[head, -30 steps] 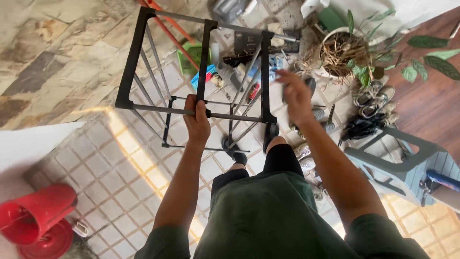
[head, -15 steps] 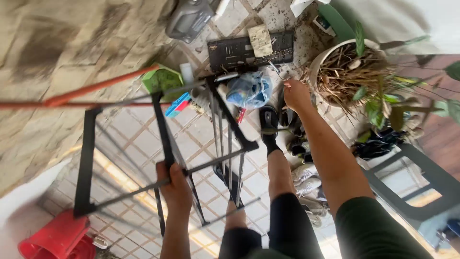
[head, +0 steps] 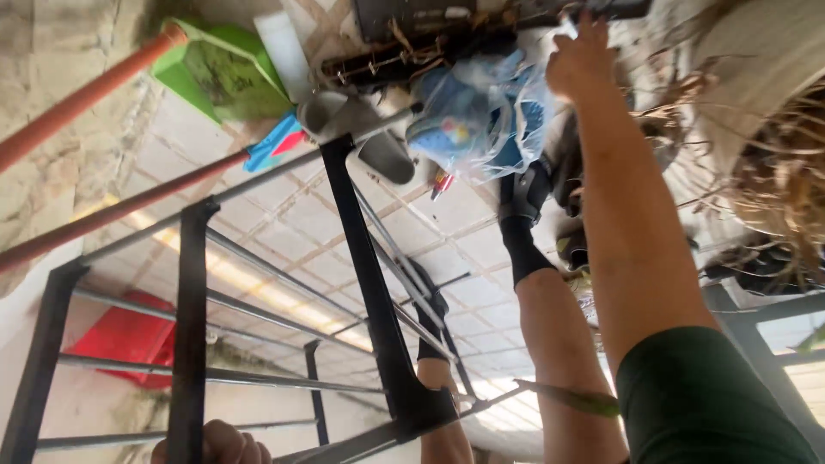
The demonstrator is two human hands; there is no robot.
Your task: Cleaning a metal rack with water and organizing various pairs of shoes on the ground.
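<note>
My left hand (head: pixel 219 444) shows only as knuckles at the bottom edge, closed around a bar of a black metal rack (head: pixel 365 258) with grey rods, which fills the left and middle of the view. My right hand (head: pixel 583 62) is stretched far forward to the top, its fingers at a dark flat object (head: pixel 614 9) on the ground; whether it grips it is hidden. Just left of that hand lies a clear plastic bag (head: pixel 477 107) with blue things inside. My legs, in black socks, stand below it.
A green dustpan (head: pixel 222 73) with orange-red handles (head: pixel 82 99) leans at the top left. A red bucket (head: pixel 120 335) lies behind the rack at the lower left. A potted plant with dry leaves (head: pixel 773 163) is at the right, and a grey stool frame (head: pixel 765 309) below it.
I have bent much lower and closer to the floor. The rack has tilted and come nearer, filling the view. My right hand has reached further forward, past the plastic bag.
</note>
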